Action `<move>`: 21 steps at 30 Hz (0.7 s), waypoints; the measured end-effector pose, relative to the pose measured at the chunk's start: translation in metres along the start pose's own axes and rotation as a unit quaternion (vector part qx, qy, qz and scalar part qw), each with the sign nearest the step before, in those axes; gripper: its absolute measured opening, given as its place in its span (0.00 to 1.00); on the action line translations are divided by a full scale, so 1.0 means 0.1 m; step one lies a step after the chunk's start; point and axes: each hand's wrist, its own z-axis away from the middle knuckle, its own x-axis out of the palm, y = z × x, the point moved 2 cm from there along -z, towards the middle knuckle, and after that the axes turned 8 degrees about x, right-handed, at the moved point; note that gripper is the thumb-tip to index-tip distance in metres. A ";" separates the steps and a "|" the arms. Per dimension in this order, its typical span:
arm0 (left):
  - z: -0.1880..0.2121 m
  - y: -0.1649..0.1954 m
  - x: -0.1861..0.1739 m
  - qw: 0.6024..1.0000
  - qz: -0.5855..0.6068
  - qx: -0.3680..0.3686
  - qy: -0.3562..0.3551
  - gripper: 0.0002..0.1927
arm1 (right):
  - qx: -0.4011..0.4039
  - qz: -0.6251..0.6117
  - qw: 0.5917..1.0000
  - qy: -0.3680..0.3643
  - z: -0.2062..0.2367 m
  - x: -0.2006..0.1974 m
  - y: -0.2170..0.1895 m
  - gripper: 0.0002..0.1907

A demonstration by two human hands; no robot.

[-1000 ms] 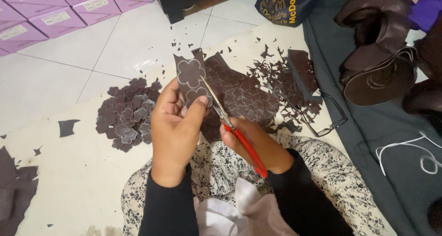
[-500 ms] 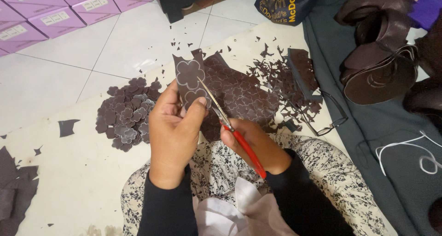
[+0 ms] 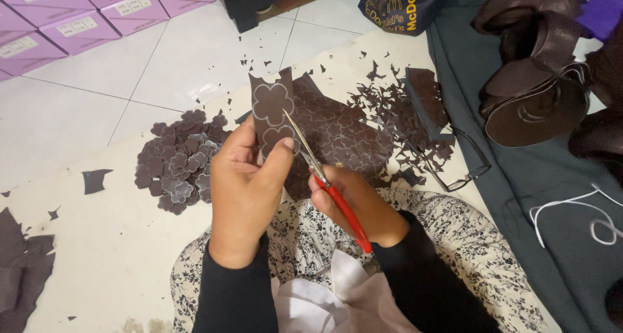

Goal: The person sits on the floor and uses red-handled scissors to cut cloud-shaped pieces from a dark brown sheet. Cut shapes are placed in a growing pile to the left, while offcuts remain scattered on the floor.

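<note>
While the left hand (image 3: pixel 243 190) pinches a brown strip (image 3: pixel 272 115) marked with flower outlines at frame centre, red-handled scissors (image 3: pixel 324 180) cut it.
The right hand (image 3: pixel 360 206) grips the handles; cut flowers (image 3: pixel 178 161) pile at left, floor scraps (image 3: pixel 396 112) right.

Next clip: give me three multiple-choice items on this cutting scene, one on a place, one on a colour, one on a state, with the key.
1. Where does the pile of cut flower shapes lie?
A. left of the left hand
B. on the grey cloth
C. on the purple boxes

2. What colour are the scissors' handles?
A. blue
B. red
C. black

3. How is the brown strip held?
A. flat on the floor
B. pinched in the left hand, raised
C. hanging from the right hand

Key: 1 A, the pile sits on the floor left of that hand. 2 B, the scissors in the right hand show red handles. 3 B, thumb and fingers grip its lower end.
</note>
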 end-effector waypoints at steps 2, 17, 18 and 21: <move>0.01 0.00 0.00 1.000 -0.015 0.002 -0.001 0.16 | 0.025 -0.027 0.999 -0.003 0.00 0.02 0.04 0.19; -0.02 -0.07 0.12 0.996 0.076 0.030 0.025 0.35 | 0.054 -0.054 0.996 0.047 -0.01 0.09 0.03 0.15; -0.02 -0.07 0.12 0.996 0.080 0.026 0.025 0.34 | 0.030 -0.045 0.998 0.034 -0.01 0.08 0.00 0.16; 0.00 -0.05 0.12 0.996 0.086 0.016 0.026 0.32 | -0.020 -0.018 1.000 0.003 0.01 0.02 -0.07 0.17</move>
